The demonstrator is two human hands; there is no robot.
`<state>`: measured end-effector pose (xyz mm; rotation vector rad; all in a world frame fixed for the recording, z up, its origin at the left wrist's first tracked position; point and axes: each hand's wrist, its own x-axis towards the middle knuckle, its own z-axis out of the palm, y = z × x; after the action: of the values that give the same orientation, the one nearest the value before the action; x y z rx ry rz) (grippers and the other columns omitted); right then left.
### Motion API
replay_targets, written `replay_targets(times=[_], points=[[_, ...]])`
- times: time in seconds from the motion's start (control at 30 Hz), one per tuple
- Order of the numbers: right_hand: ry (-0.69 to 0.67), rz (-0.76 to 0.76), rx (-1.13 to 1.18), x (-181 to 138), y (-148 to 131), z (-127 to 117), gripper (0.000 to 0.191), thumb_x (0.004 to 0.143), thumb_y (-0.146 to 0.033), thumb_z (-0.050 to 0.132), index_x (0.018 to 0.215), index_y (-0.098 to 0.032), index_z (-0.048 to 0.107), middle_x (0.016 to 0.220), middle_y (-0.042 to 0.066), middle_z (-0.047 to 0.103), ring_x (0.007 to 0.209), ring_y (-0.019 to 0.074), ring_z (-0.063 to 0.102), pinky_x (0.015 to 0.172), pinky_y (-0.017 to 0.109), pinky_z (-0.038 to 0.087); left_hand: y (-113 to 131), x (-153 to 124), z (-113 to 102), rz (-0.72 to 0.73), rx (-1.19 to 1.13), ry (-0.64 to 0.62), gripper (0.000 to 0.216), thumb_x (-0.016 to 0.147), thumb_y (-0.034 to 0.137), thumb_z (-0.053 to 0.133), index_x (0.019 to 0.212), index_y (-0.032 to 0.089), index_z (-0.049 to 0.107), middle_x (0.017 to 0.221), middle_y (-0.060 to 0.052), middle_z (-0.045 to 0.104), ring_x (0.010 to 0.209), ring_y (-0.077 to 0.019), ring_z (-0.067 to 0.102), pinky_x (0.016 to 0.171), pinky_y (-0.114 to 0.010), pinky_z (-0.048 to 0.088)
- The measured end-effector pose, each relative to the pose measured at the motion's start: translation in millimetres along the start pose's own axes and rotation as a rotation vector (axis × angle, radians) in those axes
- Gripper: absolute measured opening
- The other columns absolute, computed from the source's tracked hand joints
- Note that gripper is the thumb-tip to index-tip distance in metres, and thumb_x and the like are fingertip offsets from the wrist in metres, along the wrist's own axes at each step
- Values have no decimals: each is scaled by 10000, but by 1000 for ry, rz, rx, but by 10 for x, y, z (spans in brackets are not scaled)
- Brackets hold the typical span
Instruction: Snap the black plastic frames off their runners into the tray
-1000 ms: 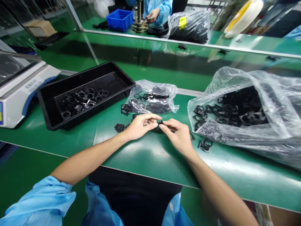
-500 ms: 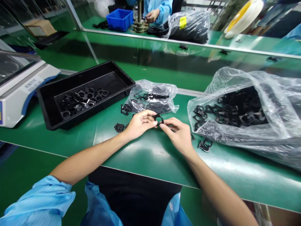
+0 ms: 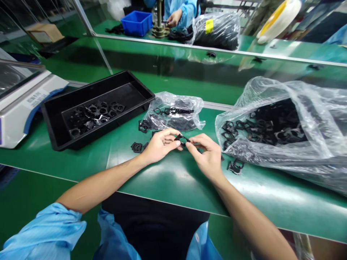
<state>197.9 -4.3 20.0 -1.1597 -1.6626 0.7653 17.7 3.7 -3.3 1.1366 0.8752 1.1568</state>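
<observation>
Between my two hands, a little above the green table [image 3: 173, 180], is a small black plastic part with a round hole [image 3: 178, 137]. My left hand [image 3: 162, 145] pinches its left end between thumb and fingers. On the opposite end, my right hand [image 3: 206, 153] grips it the same way. The part is tilted, so its hole looks narrow. Just behind my hands lies a small clear bag [image 3: 187, 121] of similar black parts. Loose black parts [image 3: 137, 147] lie left of my left hand, and another loose part [image 3: 235, 167] is right of my right wrist.
A black tray [image 3: 139, 86] holding several black parts stands at the left, beside a white scale [image 3: 38, 99]. A large open clear bag [image 3: 306, 159] of parts fills the right. Behind a low rail, a co-worker's hand [image 3: 174, 18] is near a blue bin [image 3: 137, 24].
The black part has been tipped between my fingers, so its hole, round before, now appears flattened. Both hands keep their hold and have hardly moved.
</observation>
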Motion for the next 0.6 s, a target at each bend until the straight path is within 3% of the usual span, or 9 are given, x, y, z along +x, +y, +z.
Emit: replay_targets(times=[0.23, 0.43, 0.6], points=[[-97, 115, 110, 34, 32, 11, 226, 849, -411, 701, 788, -193, 709, 824, 32, 681, 762, 165, 653, 675, 273, 569, 4, 8, 8, -45, -56, -26, 457, 740, 497, 829, 945, 145, 621, 765, -29, 740, 704, -180, 751, 756, -320, 623], [-96, 121, 111, 30, 4, 17, 270, 847, -455, 709, 771, -196, 705, 812, 30, 664, 777, 172, 643, 698, 281, 556, 14, 36, -18, -22, -34, 54, 403, 678, 412, 885, 889, 137, 680, 818, -21, 732, 741, -133, 713, 759, -269, 609], [-133, 182, 202, 28, -29, 20, 314, 820, -501, 735, 755, -195, 713, 829, 37, 665, 756, 167, 635, 678, 282, 548, 18, 47, -45, -59, -84, 19, 409, 685, 401, 884, 904, 122, 680, 832, -55, 755, 733, -156, 722, 762, -308, 616]])
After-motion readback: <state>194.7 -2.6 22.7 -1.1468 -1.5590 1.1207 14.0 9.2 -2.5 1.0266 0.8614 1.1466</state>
